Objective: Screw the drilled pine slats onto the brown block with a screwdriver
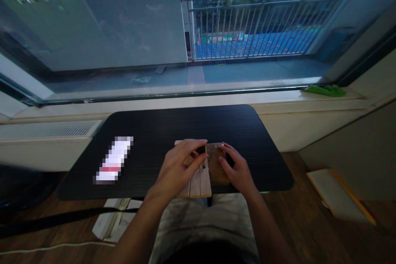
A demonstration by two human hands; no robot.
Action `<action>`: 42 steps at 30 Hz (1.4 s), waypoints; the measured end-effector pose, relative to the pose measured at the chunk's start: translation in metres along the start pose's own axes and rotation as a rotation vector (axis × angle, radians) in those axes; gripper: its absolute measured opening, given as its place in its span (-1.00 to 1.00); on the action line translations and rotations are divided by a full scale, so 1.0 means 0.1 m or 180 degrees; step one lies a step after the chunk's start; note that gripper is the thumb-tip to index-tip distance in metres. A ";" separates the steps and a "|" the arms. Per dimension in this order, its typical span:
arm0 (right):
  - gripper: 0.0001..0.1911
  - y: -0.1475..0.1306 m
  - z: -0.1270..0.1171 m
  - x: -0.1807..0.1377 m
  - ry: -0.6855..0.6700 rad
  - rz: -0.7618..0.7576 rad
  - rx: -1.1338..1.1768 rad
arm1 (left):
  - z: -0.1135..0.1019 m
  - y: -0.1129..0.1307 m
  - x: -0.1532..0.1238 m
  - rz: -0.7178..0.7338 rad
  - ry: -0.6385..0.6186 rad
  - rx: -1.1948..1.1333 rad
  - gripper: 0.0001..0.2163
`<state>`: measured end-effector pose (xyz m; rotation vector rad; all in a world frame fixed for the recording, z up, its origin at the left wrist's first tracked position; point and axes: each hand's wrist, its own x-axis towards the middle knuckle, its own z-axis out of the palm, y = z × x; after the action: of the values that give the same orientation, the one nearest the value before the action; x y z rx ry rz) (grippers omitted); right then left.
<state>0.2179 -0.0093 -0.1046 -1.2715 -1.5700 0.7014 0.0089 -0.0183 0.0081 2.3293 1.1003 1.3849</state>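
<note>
Black surface (154,128); at its near edge lies a pale slatted wooden board (195,185), with a brown slab (216,169) just beside it. Left fingers (194,144) curl over the board, right fingers (233,154) touch the slab; whether either grips, I can't tell.

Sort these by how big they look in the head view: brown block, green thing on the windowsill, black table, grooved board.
1. Black table
2. Grooved board, by its outline; the left hand covers part
3. Brown block, partly under the right hand
4. Green thing, farther off, so apparent size only
</note>
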 end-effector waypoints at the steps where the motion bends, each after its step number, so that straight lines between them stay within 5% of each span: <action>1: -0.63 0.00 0.00 0.00 -0.0003 -0.0002 -0.0007 | 0.00 0.00 0.00 0.0002 -0.0007 0.0005 -0.81; 42: -0.64 -0.02 0.01 -0.01 0.0065 -0.0071 -0.0026 | -0.02 0.03 0.00 0.0029 -0.0168 -0.0134 -0.73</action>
<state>0.2160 -0.0106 -0.1038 -1.2617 -1.5697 0.6667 0.0086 -0.0208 0.0112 2.3301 1.0371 1.3285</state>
